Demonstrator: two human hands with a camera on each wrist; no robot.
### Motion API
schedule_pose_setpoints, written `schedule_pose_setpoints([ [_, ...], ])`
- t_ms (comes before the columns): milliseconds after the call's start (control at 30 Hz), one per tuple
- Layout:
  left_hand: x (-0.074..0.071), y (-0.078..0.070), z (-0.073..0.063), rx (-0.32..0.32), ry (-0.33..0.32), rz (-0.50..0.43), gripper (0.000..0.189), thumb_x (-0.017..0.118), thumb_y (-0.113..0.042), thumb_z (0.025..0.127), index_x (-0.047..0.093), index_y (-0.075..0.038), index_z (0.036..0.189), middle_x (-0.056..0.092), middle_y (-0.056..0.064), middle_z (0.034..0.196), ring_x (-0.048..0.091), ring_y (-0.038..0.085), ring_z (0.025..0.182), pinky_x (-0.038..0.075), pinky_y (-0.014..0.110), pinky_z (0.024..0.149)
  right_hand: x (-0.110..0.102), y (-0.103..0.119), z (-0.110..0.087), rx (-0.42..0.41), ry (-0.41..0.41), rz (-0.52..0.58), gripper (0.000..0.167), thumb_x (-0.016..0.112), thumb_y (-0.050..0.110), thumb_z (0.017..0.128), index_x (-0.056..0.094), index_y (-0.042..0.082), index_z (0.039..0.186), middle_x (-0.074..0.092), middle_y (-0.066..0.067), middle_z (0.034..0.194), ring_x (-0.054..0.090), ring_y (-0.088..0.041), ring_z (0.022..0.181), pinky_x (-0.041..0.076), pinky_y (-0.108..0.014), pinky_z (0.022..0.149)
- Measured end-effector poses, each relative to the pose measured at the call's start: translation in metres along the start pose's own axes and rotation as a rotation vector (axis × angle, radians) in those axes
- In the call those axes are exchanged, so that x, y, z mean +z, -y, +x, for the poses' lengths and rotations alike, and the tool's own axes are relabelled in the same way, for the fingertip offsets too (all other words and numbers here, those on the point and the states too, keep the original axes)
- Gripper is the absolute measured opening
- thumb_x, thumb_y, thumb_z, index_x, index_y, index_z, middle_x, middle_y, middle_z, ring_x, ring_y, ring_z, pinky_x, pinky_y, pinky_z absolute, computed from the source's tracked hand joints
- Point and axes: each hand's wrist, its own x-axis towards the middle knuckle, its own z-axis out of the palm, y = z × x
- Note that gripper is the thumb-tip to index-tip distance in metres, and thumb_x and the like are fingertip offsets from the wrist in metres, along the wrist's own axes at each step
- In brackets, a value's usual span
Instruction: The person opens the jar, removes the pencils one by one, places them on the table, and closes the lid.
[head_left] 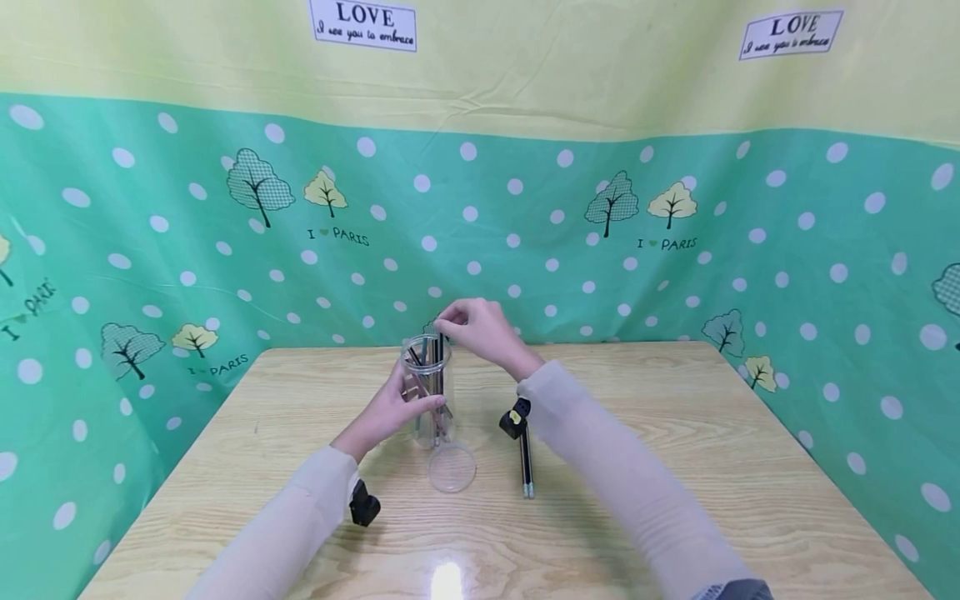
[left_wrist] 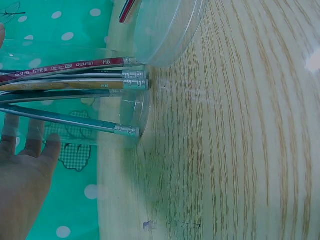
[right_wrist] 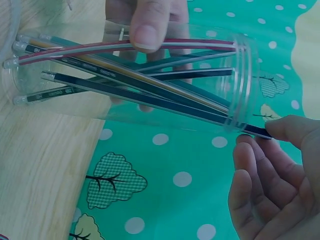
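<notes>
My left hand grips a clear plastic jar that stands upright on the table, its thumb across the near side. Several pencils lean at different angles inside, among them a red one and a yellow one, with their eraser ends down. Over the open mouth, my right hand pinches the top end of a black pencil between thumb and fingers. Most of that pencil is inside the jar, and its lower end appears just above the bottom. A clear round lid lies in front of the jar.
Dark pencils lie on the wooden table to the right of the lid, partly hidden by the right wrist's camera. A green dotted curtain hangs behind the table and along both sides.
</notes>
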Motion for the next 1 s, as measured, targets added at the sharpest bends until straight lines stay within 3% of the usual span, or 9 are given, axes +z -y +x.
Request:
schedule_pose_setpoints([
  [400,0.000,-0.002,-0.002,-0.026,-0.003,-0.008,0.095,0.078,-0.027,0.091,0.011,-0.043,0.157,0.036,0.012,0.155,0.044,0.038,0.136,0.038,0.057,0.109,-0.010,0.003,0.002,-0.022,-0.020,0.042,0.019,0.066,0.029,0.098,0.073,0.012,0.106,0.070,0.003,0.092,0.066,-0.012,0.076,0.057,-0.027,0.068],
  [633,-0.001,-0.003,-0.003,-0.030,0.005,-0.031,0.094,0.077,-0.028,0.091,0.013,-0.045,0.156,0.039,0.012,0.153,0.046,0.037,0.134,0.042,0.055,0.106,-0.017,0.008,0.004,-0.059,-0.044,0.066,0.019,0.067,0.026,0.098,0.072,0.010,0.105,0.072,-0.005,0.094,0.066,-0.016,0.076,0.056,-0.029,0.066],
  [867,-0.001,-0.002,-0.002,-0.030,0.006,-0.043,0.094,0.077,-0.026,0.091,0.013,-0.043,0.157,0.037,0.014,0.154,0.046,0.038,0.135,0.042,0.054,0.106,-0.028,0.018,0.003,-0.093,-0.113,0.022,0.030,0.067,0.041,0.096,0.073,0.012,0.102,0.070,0.002,0.088,0.063,-0.011,0.078,0.054,-0.028,0.069],
  [1000,-0.001,-0.001,-0.002,-0.033,0.003,-0.047,0.094,0.078,-0.027,0.090,0.014,-0.043,0.157,0.040,0.015,0.151,0.047,0.038,0.133,0.044,0.052,0.105,-0.033,0.020,0.003,-0.102,-0.120,0.035,0.025,0.068,0.037,0.096,0.072,0.013,0.103,0.069,0.003,0.089,0.064,-0.013,0.081,0.054,-0.030,0.070],
])
